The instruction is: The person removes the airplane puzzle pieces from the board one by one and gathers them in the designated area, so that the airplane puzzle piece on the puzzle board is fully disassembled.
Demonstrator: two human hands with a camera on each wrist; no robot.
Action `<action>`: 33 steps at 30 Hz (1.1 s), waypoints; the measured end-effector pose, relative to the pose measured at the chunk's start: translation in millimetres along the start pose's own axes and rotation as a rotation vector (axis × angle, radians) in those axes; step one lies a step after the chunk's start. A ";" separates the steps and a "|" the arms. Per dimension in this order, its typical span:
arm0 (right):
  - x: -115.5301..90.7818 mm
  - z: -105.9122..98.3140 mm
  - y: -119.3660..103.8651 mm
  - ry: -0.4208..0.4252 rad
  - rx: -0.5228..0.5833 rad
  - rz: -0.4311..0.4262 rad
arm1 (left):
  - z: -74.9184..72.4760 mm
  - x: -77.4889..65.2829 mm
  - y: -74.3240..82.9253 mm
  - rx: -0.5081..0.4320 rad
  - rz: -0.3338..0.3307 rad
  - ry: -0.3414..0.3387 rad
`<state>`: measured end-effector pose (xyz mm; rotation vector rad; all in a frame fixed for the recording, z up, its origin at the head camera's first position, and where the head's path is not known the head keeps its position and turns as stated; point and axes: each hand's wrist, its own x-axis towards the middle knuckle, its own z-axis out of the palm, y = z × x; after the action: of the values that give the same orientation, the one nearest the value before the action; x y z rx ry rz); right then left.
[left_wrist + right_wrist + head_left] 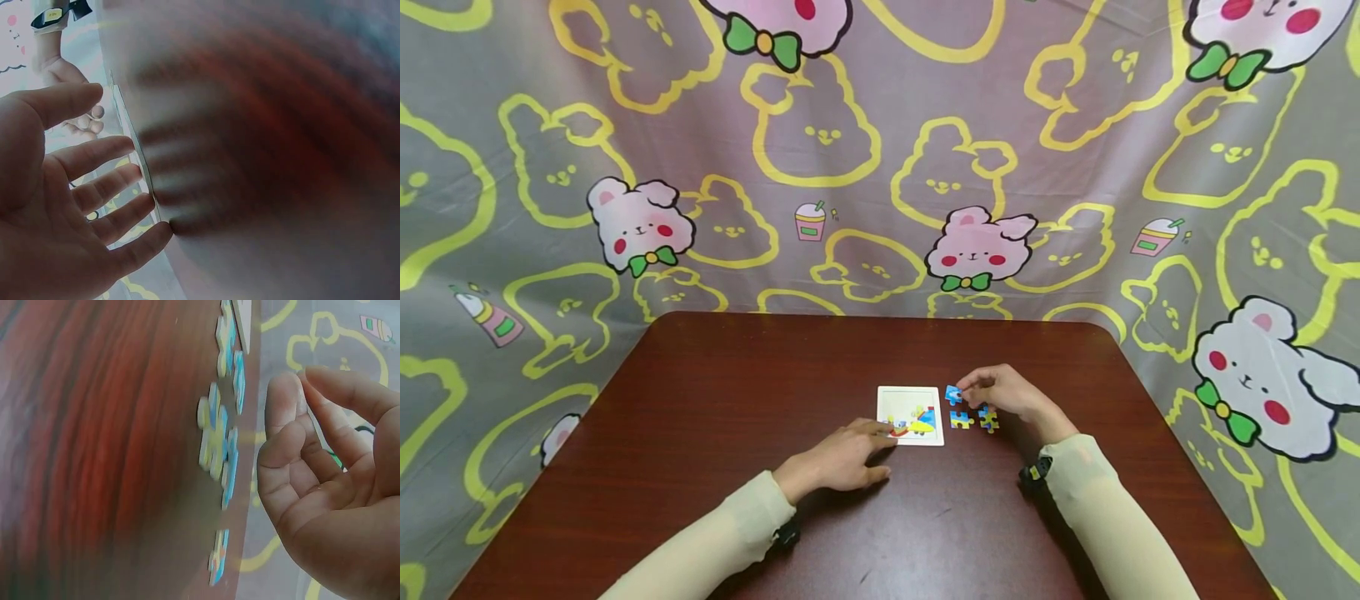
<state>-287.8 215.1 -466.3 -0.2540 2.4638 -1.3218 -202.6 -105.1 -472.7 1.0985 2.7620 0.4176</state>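
While the thumb and index fingertip of the right hand [1011,392] meet just above small, flat, blue-and-yellow jigsaw pieces [960,420], with anything between them impossible for me to tell, the left hand [847,457] spreads its fingers at the near left edge of a square white puzzle board [897,403]. Partly filled with colourful picture along its near side, the board lies left of the pieces on a glossy reddish-brown table [760,375]. Beyond hangs grey cloth [865,100] with yellow animal outlines, and a black wristband [53,15] carries yellow marking too small to read.
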 end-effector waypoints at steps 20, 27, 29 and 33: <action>14.6 30.3 -17.4 -0.045 0.000 -0.024 | -0.8 0.0 1.6 0.006 -0.001 -0.005; 18.9 37.9 -17.1 -0.064 0.013 -0.036 | 0.0 -0.2 1.4 0.009 -0.002 -0.001; 20.5 39.8 -16.6 -0.066 0.007 -0.048 | -0.4 -0.2 1.5 0.005 -0.002 0.000; 23.1 43.2 -15.5 -0.069 -0.021 -0.065 | -0.1 -0.2 0.9 0.006 0.001 0.003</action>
<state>-293.3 165.9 -480.4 -0.3814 2.4316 -1.2918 -201.9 -104.6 -472.3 1.1020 2.7673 0.4115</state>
